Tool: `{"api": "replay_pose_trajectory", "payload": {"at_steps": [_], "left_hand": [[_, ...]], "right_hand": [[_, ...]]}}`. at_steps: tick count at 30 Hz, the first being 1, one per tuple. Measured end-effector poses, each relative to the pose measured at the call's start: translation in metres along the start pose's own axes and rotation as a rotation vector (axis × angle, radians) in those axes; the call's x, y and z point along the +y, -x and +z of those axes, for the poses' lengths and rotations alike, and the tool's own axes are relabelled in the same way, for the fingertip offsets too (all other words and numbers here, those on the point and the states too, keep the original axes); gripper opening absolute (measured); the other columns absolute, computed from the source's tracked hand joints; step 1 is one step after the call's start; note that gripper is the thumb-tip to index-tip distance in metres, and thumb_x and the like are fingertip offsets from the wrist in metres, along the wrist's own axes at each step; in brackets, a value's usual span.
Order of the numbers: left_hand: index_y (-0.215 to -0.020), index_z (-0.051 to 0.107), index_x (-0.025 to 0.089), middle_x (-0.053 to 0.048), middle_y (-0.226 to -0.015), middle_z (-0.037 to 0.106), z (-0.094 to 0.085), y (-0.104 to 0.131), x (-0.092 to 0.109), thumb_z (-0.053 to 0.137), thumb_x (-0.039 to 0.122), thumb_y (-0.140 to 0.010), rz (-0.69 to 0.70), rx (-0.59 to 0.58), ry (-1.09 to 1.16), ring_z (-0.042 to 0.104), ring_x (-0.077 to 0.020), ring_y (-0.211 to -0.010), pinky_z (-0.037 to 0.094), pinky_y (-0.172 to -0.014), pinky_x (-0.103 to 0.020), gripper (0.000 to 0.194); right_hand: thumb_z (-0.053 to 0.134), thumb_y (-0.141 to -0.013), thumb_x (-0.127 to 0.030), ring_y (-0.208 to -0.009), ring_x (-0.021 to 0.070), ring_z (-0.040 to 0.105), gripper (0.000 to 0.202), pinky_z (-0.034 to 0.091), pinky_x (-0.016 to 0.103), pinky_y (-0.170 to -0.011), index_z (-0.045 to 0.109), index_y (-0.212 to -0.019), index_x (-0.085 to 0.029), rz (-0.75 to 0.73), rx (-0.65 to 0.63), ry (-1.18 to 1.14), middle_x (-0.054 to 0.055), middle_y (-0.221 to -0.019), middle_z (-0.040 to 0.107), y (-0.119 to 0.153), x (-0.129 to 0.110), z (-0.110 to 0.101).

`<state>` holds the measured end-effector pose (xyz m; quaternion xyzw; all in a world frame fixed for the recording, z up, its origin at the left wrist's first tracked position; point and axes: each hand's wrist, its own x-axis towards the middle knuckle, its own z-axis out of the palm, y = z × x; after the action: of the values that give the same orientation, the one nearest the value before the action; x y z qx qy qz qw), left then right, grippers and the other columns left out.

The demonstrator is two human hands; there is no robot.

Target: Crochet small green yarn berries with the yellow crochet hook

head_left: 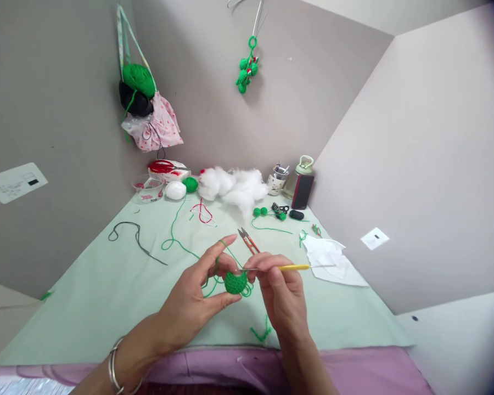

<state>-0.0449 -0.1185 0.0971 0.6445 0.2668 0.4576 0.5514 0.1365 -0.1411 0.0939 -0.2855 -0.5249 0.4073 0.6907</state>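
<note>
My left hand (193,291) pinches a small round piece of green crochet (235,283) between thumb and fingers. Green yarn (177,246) passes over its raised index finger and trails back across the table to a green yarn ball (190,184). In my right hand (282,291) is a crochet hook (294,267) with a yellow handle, its metal tip at the upper edge of the crochet piece. Loose green strands lie behind the piece. Just beyond my fingers rest thread snips (248,240) with orange-red handles, partly hidden by my right hand.
White stuffing (234,189) is heaped at the back, beside a white yarn ball (175,190). A bottle (297,178), a phone (302,192) and a pen cup (277,181) stand at the back right. White paper (329,258) lies right; a dark cord (138,238) lies left.
</note>
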Motion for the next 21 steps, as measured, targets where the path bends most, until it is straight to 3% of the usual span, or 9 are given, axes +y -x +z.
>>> {"api": "replay_pose_trajectory", "payload": {"at_steps": [8,21], "left_hand": [[-0.151,0.051,0.048,0.004,-0.101,0.07,-0.005,0.001,0.005,0.081,0.021,-0.087,0.005,-0.075,-0.092,0.067,-0.0176,-0.098,0.053,-0.099,-0.033,0.076],[-0.153,0.043,0.041,0.006,-0.102,0.07,-0.009,0.001,0.004,0.073,0.012,-0.089,0.082,-0.154,-0.28,0.066,-0.0145,-0.096,0.053,-0.099,-0.031,0.077]], "right_hand": [[0.061,-0.102,-0.046,-0.075,0.0198,0.068,0.027,0.055,0.035,-0.07,0.074,-0.092,-0.024,0.087,-0.143,0.012,0.006,-0.088,0.077,-0.002,-0.007,-0.015],[0.054,-0.107,-0.034,-0.09,0.0203,0.07,0.024,0.054,0.035,-0.081,0.074,-0.101,-0.025,0.008,-0.362,0.187,0.007,-0.097,0.078,-0.005,-0.018,-0.029]]}}
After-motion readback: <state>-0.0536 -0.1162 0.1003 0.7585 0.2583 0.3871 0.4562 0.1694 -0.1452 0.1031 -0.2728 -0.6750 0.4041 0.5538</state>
